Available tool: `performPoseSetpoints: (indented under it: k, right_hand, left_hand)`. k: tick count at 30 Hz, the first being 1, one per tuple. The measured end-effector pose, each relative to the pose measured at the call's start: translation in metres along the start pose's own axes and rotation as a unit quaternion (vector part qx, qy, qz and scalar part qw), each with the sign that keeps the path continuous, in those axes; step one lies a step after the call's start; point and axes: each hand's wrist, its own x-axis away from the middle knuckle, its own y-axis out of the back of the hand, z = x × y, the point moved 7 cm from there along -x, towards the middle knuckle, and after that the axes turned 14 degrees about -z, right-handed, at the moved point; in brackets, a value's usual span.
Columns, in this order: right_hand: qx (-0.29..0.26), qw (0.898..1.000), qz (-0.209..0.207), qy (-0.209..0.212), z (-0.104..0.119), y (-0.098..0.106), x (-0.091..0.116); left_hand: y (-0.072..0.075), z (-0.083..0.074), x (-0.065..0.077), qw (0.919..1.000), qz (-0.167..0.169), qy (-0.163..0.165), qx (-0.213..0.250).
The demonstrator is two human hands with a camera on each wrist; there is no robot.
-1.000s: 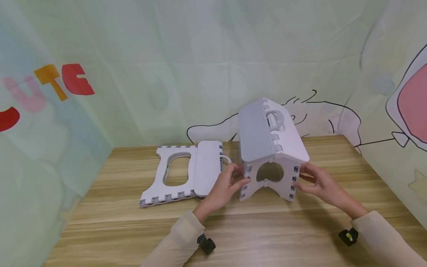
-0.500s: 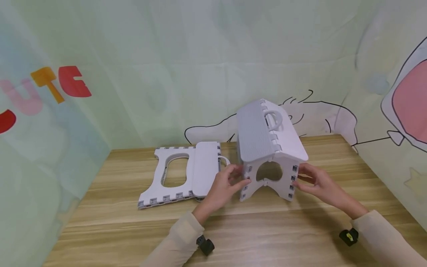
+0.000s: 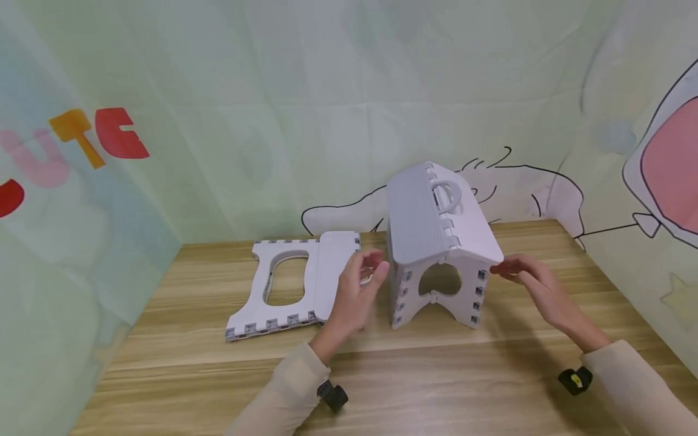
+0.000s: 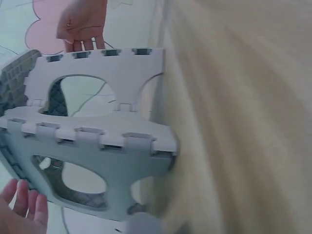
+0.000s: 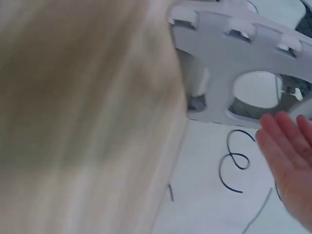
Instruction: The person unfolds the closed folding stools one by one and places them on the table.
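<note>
A white and grey folding step stool point(image 3: 420, 218) stands partly unfolded on the table, its top peaked like a roof with a loop handle on the ridge. To its left, my left hand point(image 3: 354, 293) is held in the air with fingers loosely bent, apart from the stool. My right hand point(image 3: 537, 290) is at the stool's right side, fingertips near the lower edge of the top. In the right wrist view the fingers point(image 5: 287, 141) are extended beside the stool's side panel point(image 5: 219, 73). A second folding stool point(image 3: 332, 272) lies folded flat behind my left hand.
The wooden table point(image 3: 414, 381) meets a printed cloth backdrop point(image 3: 272, 151) at the back and both sides. Both stools stand close to the back edge. Black cameras are strapped at each wrist.
Both hands have let go of the standing stool's legs. The left hand has moved left and up, and the right hand has risen toward the top's edge. The stool stays in place.
</note>
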Motion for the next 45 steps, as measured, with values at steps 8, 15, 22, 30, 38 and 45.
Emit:
performPoseSetpoints:
  k: [8,15,22,30,38,45]
  right_hand:
    - [0.107,0.988,-0.112,-0.019,0.02,0.028,-0.025]
    - [0.17,0.984,-0.015,-0.054,0.044,0.017,-0.054]
    - [0.166,0.981,0.079,-0.06,0.057,-0.012,-0.075]
    - [0.144,0.982,0.119,-0.035,0.054,-0.042,-0.091]
    - [0.145,0.976,0.153,-0.052,0.05,-0.049,-0.088]
    - [0.142,0.976,0.162,-0.046,0.051,-0.049,-0.09]
  left_hand:
    - [0.002,-0.029,-0.022,0.998,-0.009,-0.059,-0.022]
    - [-0.012,-0.058,-0.044,0.9933,0.041,-0.097,-0.047]
    - [-0.04,-0.071,-0.065,0.9813,0.11,-0.089,-0.13]
    - [-0.066,-0.067,-0.074,0.9476,0.174,-0.099,-0.249]
    - [-0.076,-0.058,-0.073,0.9371,0.219,-0.078,-0.261]
    - [-0.078,-0.056,-0.073,0.9301,0.234,-0.087,-0.269]
